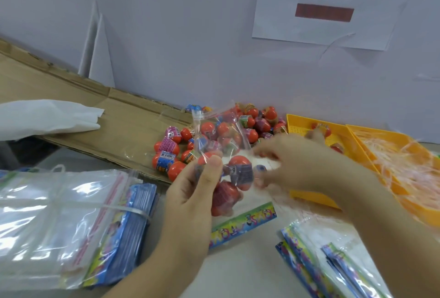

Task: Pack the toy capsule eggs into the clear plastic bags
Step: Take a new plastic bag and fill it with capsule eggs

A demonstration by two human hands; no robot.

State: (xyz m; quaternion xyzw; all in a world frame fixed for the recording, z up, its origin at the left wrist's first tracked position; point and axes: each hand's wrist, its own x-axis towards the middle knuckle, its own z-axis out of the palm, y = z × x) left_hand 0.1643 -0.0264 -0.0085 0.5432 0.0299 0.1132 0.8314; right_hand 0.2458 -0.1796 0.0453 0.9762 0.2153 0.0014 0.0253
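While the left hand grips one clear plastic bag at frame centre, thumb pressed on its front, three toy capsule eggs sit in its bottom. The right hand is blurred at the bag's right edge, so I cannot tell its grip. Over a dozen loose eggs lie behind, and two yellow trays stand at right.

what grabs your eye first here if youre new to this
Dead centre, the left hand grips a clear plastic bag with red capsule eggs inside, the blurred right hand at its side. Behind lies a loose egg pile against the wall, with yellow trays to the right.
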